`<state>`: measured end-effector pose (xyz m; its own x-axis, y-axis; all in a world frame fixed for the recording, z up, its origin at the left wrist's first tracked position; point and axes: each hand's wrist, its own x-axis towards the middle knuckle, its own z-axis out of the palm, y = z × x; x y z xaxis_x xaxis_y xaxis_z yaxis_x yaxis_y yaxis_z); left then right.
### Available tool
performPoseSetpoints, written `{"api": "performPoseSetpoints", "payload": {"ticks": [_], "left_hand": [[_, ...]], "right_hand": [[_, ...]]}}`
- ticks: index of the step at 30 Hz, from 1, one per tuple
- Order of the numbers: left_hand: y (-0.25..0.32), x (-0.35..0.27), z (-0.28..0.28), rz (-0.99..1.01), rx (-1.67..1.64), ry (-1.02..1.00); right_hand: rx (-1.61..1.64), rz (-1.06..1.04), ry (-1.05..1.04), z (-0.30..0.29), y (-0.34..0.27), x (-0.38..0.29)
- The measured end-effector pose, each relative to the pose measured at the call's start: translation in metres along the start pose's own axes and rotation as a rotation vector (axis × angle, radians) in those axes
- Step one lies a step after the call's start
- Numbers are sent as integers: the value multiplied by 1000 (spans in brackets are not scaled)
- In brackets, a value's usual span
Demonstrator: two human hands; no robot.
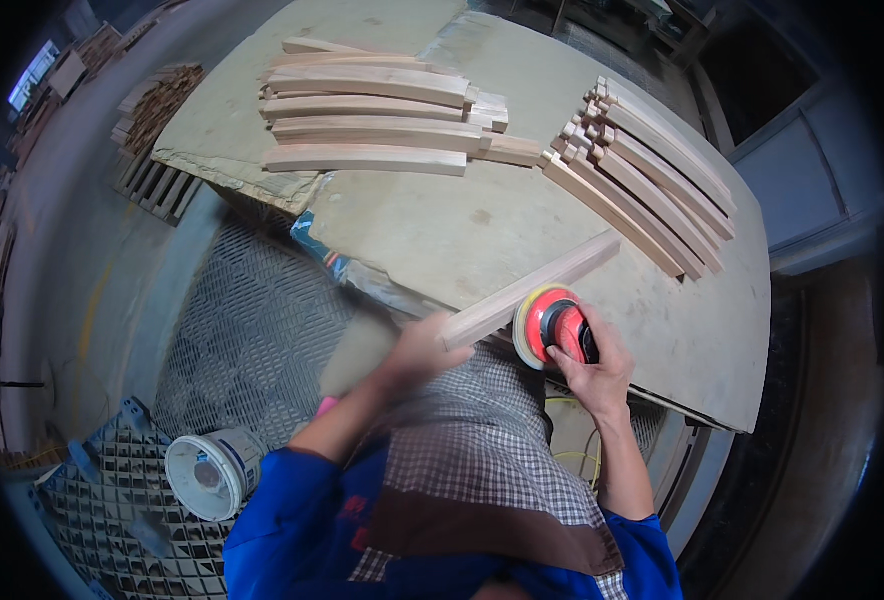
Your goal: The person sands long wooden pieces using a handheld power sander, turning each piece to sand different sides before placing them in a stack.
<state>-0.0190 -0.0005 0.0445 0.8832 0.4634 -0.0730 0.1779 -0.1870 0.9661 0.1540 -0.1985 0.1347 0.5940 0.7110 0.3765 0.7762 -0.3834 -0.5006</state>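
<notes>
My left hand [428, 351], blurred, grips the near end of a squared wooden piece [532, 289]. The far end of that piece lies on the worktable [412, 225], close to the right-hand stack. My right hand [595, 360] is closed around a red and black random orbital sander [562, 326]. The sander is tilted, its round yellowish pad at the right side of the wooden piece; whether they touch I cannot tell. Beyond my hands lies a stack of wooden pieces [370, 127] at the back left, and another stack of tenoned wooden pieces [644, 180] at the right.
A white bucket [205, 476] stands low at the left, by a plastic grid mat [126, 517]. Ribbed matting [239, 315] covers floor left of the table. A loaded wooden pallet [158, 187] stands farther left. A yellow hose [588, 457] hangs below the table's near edge.
</notes>
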Motion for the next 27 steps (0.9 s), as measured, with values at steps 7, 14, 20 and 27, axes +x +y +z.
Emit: {"api": "performPoseSetpoints", "payload": {"ticks": [7,14,20,27], "left_hand": [[3,-17,12,331,395,260],[-33,-31,9,494,672,203],[-34,-25,1,604,740,181],[-14,-18,0,587,609,212]], "right_hand": [[12,129,22,-12,-8,10],[-209,167,-242,-5,-43,46],[-194,26,-297,6,-73,57],[-147,-60,-236,23,-79,45]]}}
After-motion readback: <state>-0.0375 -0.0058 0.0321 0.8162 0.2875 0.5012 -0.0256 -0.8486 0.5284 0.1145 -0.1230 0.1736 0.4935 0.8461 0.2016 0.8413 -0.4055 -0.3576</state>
